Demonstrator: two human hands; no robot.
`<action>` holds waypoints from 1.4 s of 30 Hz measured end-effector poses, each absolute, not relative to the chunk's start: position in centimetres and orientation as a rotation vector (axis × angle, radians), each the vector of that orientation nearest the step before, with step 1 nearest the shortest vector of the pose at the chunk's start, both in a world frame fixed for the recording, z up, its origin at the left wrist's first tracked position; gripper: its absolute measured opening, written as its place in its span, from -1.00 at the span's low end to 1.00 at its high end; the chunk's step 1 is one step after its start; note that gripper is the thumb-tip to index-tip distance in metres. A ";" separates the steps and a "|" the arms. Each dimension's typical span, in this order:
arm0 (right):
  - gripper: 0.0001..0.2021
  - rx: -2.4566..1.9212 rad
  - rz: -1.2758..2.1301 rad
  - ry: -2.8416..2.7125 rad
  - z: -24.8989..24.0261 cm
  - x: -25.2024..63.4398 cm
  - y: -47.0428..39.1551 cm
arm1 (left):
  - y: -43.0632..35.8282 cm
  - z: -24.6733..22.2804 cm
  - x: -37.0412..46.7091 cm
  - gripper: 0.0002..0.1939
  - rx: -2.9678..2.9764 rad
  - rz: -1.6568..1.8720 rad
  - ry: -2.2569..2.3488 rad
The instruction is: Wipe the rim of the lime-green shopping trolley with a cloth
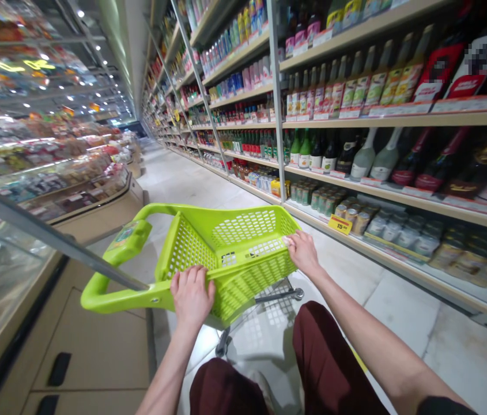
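A lime-green plastic shopping cart point(243, 288) stands side-on in front of me, its basket walls pierced with many small holes. My left hand point(192, 295) is closed over the near rim, close to the handle end, with the fingers curled over the edge. At the basket's far right corner, my right hand point(304, 252) grips the rim. A small whitish patch shows by its fingertips, and I cannot tell what it is. The looped cart handle point(96, 294) reaches out to the left. Below the basket show dark legs with casters point(298, 294).
Shelves of bottles point(368, 75) and cans run along the right, with a yellow price tag point(340, 225) low down. Refrigerated display cases point(96, 178) line the left. A grey metal bar point(53, 230) crosses the left side. Pale tiled floor point(182, 164) stretches down the aisle.
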State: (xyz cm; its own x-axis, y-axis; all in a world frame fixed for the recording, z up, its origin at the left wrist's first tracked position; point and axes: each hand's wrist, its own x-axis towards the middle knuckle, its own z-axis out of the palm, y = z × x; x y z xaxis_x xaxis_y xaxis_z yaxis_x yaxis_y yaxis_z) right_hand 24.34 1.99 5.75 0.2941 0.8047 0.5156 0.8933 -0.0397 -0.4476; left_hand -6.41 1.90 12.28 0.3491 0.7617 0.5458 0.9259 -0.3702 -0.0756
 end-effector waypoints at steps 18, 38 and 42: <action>-0.41 -1.467 0.234 -1.434 6.9 18.2 0.6 | 3.2 9.2 5.7 -0.50 -2.799 -0.506 -1.143; -0.32 -1.601 0.181 -1.683 4.8 20.2 0.5 | 1.6 8.3 6.9 -0.61 -2.677 -0.448 -1.220; -0.33 -1.639 0.212 -1.712 4.7 20.1 0.6 | 1.9 9.0 3.3 -0.54 -2.670 -0.334 -1.182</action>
State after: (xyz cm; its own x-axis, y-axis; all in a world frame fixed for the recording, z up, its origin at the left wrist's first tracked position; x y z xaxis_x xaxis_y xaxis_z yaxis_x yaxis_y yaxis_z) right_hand 20.07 0.60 4.73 0.0945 0.9154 0.3912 0.7926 0.1686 -0.5860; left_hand 3.30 1.86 8.97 0.6543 0.7002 0.2856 0.7461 -0.6594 -0.0925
